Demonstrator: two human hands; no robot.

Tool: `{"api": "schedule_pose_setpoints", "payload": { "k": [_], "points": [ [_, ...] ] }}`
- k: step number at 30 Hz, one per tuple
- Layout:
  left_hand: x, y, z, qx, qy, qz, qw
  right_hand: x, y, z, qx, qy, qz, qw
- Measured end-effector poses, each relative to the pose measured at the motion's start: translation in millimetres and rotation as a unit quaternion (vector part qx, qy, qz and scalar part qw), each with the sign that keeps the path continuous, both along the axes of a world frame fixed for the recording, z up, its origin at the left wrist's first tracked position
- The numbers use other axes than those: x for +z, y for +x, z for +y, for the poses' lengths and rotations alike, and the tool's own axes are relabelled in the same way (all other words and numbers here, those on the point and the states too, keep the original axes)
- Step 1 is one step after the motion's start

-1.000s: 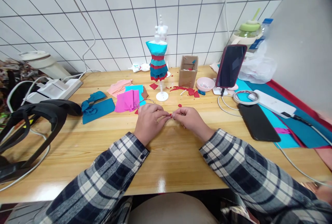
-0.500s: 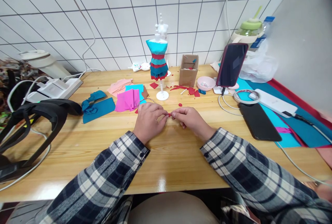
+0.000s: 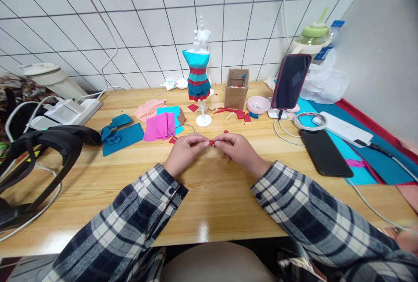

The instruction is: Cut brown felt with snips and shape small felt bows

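Note:
A small red piece point(image 3: 211, 143) is pinched between the fingertips of both hands, low over the table. My left hand point(image 3: 185, 151) grips it from the left, and my right hand point(image 3: 237, 150) grips it from the right. Behind them stands a white mannequin point(image 3: 203, 120) in a turquoise, blue and red layered dress point(image 3: 198, 73). Another tiny red piece point(image 3: 226, 132) lies just beyond my right hand. Pink and magenta sheets point(image 3: 156, 127) and blue material point(image 3: 126, 139) are to the left of my hands.
Behind on the right are a cardboard box point(image 3: 235, 97), red scraps point(image 3: 241, 114), a pink bowl point(image 3: 259, 105) and a propped phone point(image 3: 291, 82). A black phone point(image 3: 325, 153) lies at right. A black headset point(image 3: 70, 160) and power strip point(image 3: 83, 114) are at left.
My left hand has turned slightly and its fingers have straightened toward the red piece, which now shows more. The whole view has shifted a little.

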State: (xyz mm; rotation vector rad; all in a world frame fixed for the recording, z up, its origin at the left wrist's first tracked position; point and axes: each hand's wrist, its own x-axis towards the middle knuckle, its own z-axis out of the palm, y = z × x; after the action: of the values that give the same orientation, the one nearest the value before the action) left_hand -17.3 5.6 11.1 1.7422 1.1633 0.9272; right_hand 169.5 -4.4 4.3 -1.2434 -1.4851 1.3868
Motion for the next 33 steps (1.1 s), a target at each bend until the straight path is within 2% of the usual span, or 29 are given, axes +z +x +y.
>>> {"api": "schedule_pose_setpoints", "payload": {
  "k": [7, 11, 16, 24, 28, 33],
  "points": [
    [-5.7, 3, 0, -0.005, 0.035, 0.032, 0.999, 1.1, -1, -1, -0.016, -0.018, 0.016, 1.000],
    [-7.4, 4, -1, 0.000, 0.065, 0.040, 0.997, 2.6, -1, 0, -0.021, 0.014, -0.015, 1.000],
    [-5.7, 5, -2, -0.046, 0.078, 0.057, 0.994, 2.6, 2, 3, -0.059, 0.045, -0.039, 0.996],
    [-1.8, 11, -7, -0.008, -0.080, -0.056, 0.995, -1.8, -2, 0, -0.061, 0.118, -0.116, 0.984],
    [-3.1, 12, -7, 0.003, -0.092, -0.062, 0.994, -1.4, -3, -1, -0.054, 0.122, -0.128, 0.983],
    [-5.6, 11, -6, 0.013, -0.100, -0.103, 0.990, 4.2, -2, -2, -0.035, 0.080, -0.091, 0.992]
  ]
}}
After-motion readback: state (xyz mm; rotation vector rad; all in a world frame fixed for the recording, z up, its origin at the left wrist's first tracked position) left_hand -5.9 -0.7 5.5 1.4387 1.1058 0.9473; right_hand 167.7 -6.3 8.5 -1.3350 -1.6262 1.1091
